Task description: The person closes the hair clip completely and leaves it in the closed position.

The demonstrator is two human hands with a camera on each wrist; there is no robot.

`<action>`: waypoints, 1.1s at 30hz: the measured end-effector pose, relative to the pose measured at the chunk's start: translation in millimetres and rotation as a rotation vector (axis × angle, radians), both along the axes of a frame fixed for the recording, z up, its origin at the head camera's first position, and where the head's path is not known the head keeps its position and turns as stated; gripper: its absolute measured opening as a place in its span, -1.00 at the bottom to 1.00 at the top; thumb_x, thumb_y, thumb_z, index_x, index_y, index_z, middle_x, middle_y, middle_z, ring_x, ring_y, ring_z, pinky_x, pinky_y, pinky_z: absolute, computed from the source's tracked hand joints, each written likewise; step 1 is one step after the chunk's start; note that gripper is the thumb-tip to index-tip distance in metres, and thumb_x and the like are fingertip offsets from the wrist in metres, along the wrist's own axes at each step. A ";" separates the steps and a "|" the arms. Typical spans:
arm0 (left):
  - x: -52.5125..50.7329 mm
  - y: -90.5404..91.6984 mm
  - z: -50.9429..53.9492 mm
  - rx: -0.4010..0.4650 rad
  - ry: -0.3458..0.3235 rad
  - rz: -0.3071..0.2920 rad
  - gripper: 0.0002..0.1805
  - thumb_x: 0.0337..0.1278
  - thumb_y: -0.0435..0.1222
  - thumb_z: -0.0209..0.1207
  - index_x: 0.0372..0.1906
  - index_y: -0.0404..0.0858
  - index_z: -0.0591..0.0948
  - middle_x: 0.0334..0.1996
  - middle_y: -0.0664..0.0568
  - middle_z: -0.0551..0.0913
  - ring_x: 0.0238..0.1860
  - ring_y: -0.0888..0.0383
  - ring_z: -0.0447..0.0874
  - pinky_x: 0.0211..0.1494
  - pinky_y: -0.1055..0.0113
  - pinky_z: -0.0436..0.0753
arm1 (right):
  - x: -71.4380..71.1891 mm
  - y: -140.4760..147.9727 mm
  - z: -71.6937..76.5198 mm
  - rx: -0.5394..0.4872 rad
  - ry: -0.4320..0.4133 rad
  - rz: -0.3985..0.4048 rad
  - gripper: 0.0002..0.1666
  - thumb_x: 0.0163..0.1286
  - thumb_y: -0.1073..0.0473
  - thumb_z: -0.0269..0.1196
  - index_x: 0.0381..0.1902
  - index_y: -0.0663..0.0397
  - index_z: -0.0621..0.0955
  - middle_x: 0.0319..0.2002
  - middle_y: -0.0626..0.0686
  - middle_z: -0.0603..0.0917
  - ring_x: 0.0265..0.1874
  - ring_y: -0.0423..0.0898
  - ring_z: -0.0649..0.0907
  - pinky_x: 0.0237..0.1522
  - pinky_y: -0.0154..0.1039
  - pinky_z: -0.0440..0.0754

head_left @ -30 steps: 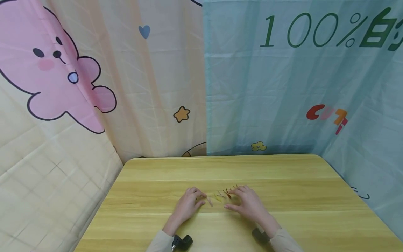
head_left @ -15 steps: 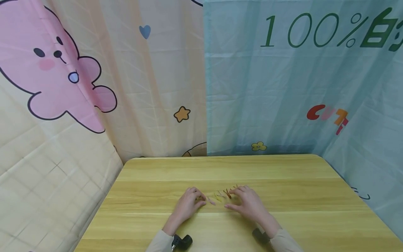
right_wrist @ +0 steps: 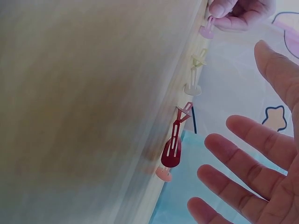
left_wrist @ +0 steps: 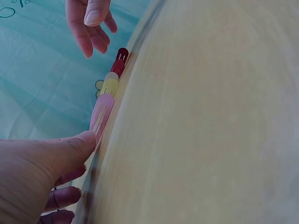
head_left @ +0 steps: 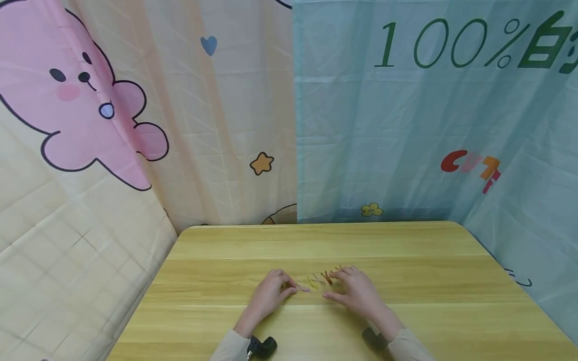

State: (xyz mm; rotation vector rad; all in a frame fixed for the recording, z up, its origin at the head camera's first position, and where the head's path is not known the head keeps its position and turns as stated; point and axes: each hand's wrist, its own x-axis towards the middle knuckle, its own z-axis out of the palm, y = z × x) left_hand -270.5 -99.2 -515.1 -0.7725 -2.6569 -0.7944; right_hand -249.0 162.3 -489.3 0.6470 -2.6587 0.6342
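With thumb and fingertips my left hand (head_left: 270, 292) pinches one end of a pink snap hair clip (left_wrist: 103, 108), whose wide rounded end points right, toward the other clips. Beyond it on the table stands a row of open snap clips: a yellow one (left_wrist: 110, 87), a whitish one (right_wrist: 192, 90), a dark red one (right_wrist: 171, 157) and an orange one (right_wrist: 164, 175). My right hand (head_left: 357, 291) hovers by the red end of the row, fingers spread and relaxed, holding nothing. In the head view its fingers partly cover the far clips.
The wooden table (head_left: 207, 281) spreads around both hands, with its far edge against printed curtains (head_left: 384, 125). A black wrist camera (head_left: 263, 347) sits under the left wrist, another dark camera (head_left: 374, 338) under the right.
The pink clip has swung in my left fingers, from pointing down toward the table's near side to pointing right. Both hands have stayed nearly in place.
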 end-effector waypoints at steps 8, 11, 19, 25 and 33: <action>-0.7 1.2 1.3 0.001 0.006 0.005 -0.93 0.07 -0.17 0.32 -0.40 -0.06 0.69 -0.38 0.25 0.52 -0.36 0.31 0.39 -0.37 0.44 0.44 | 0.3 -0.9 1.1 -0.009 -0.009 -0.003 -0.34 0.03 -0.28 0.39 -0.09 0.10 0.67 -0.09 0.09 0.64 -0.05 0.05 0.56 0.02 0.03 0.47; -0.5 2.1 1.8 0.026 0.023 0.008 -0.93 0.07 -0.17 0.32 -0.40 -0.06 0.68 -0.40 0.27 0.51 -0.39 0.32 0.38 -0.40 0.46 0.43 | 0.3 -0.8 0.8 -0.015 -0.014 -0.005 -0.37 0.06 -0.27 0.38 -0.09 0.09 0.67 -0.10 0.08 0.65 -0.05 0.04 0.56 0.02 0.03 0.47; -0.3 5.6 6.2 0.096 0.110 -0.010 -0.94 0.10 -0.18 0.31 -0.39 -0.05 0.68 -0.41 0.30 0.51 -0.37 0.32 0.44 -0.36 0.48 0.47 | -0.8 -1.1 -0.6 -0.099 -0.023 -0.019 -0.47 0.16 -0.25 0.31 -0.14 0.05 0.70 -0.16 -0.04 0.67 -0.12 -0.06 0.58 -0.06 -0.04 0.53; -0.6 7.7 8.6 0.130 0.219 -0.041 -0.95 0.05 -0.22 0.35 -0.40 -0.07 0.69 -0.42 0.26 0.53 -0.39 0.29 0.46 -0.38 0.51 0.46 | -2.1 -5.1 1.4 -0.298 -0.167 -0.052 -0.68 0.21 -0.13 0.33 -0.27 -0.03 0.72 -0.36 -0.18 0.65 -0.33 -0.17 0.58 -0.29 -0.20 0.55; 0.6 9.9 11.5 0.172 0.294 -0.096 -0.93 0.02 -0.23 0.37 -0.42 -0.09 0.69 -0.44 0.24 0.53 -0.38 0.28 0.48 -0.36 0.52 0.47 | -2.2 -6.1 1.9 -0.579 -0.542 0.015 -0.54 0.30 -0.16 0.23 -0.28 0.16 0.68 -0.45 0.03 0.64 -0.43 -0.06 0.57 -0.42 -0.23 0.54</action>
